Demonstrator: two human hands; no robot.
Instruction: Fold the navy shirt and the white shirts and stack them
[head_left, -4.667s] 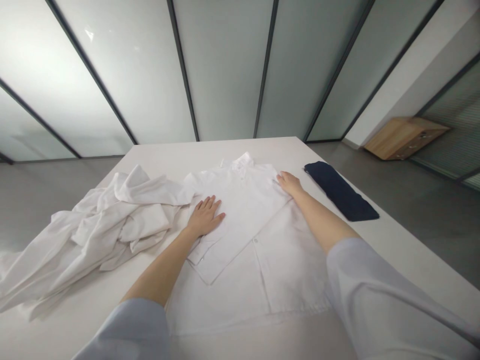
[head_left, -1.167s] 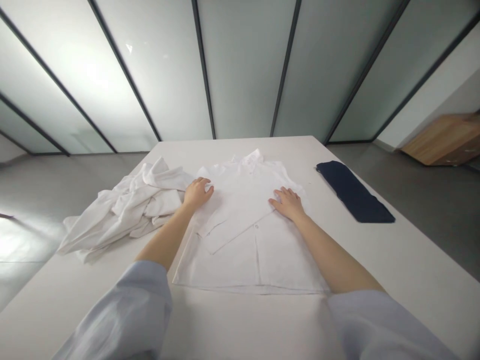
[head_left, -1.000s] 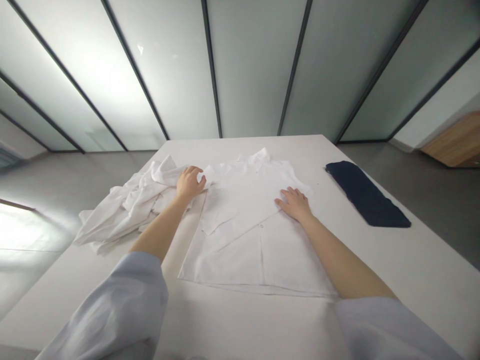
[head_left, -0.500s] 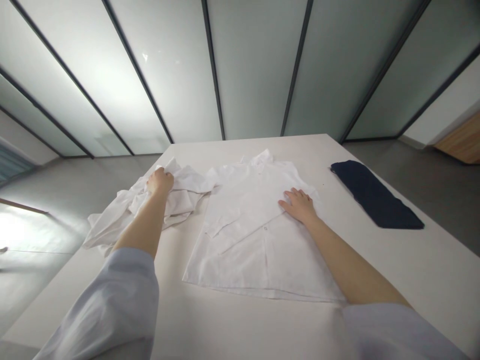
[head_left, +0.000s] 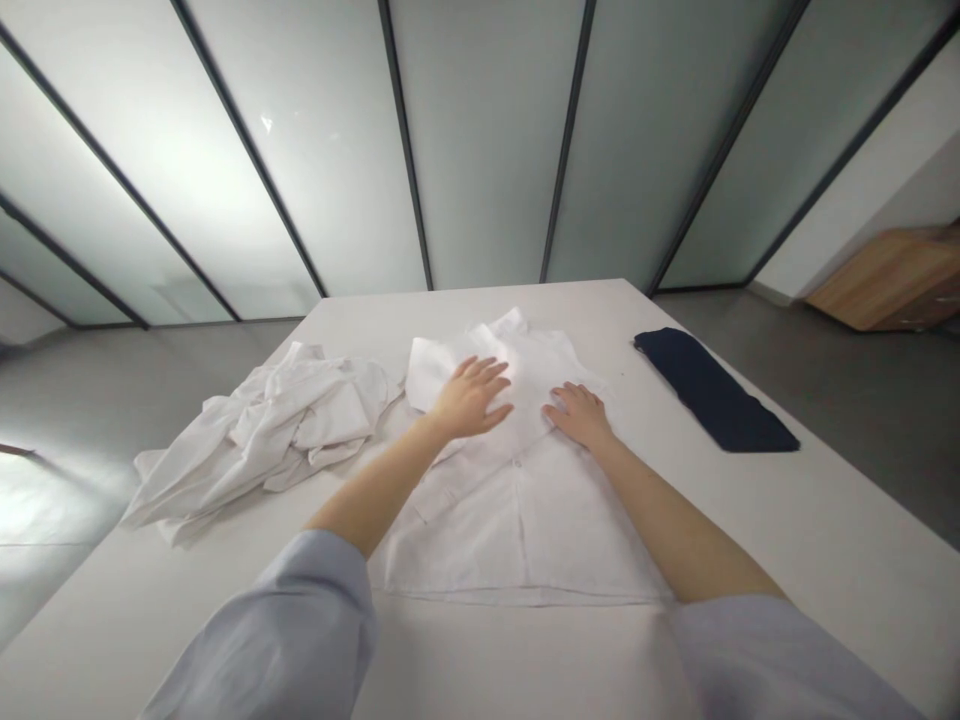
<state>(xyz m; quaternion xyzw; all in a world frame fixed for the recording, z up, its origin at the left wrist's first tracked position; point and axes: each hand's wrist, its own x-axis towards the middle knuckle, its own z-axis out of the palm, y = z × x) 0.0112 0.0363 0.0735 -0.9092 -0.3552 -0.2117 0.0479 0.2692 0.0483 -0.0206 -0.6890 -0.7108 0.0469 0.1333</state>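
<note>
A white shirt (head_left: 480,530) lies spread out in front of me, its collar at the far end and its hem toward me. My left hand (head_left: 472,397) is open, fingers apart, over the upper left part of the shirt; whether it touches the cloth I cannot tell. On the shirt's right side rests my right hand (head_left: 579,413), flat with its fingers spread. A crumpled heap of white clothes (head_left: 262,430) lies to the left of the shirt.
The white table (head_left: 450,650) carries all of this. Near its right edge lies a folded dark navy cloth (head_left: 712,390). Frosted glass panels (head_left: 487,140) stand beyond the far edge, and a wooden cabinet (head_left: 885,280) is at the far right.
My left hand has let go of the white heap and moved right, over the shirt. My right hand stays on the shirt. The view has turned slightly right.
</note>
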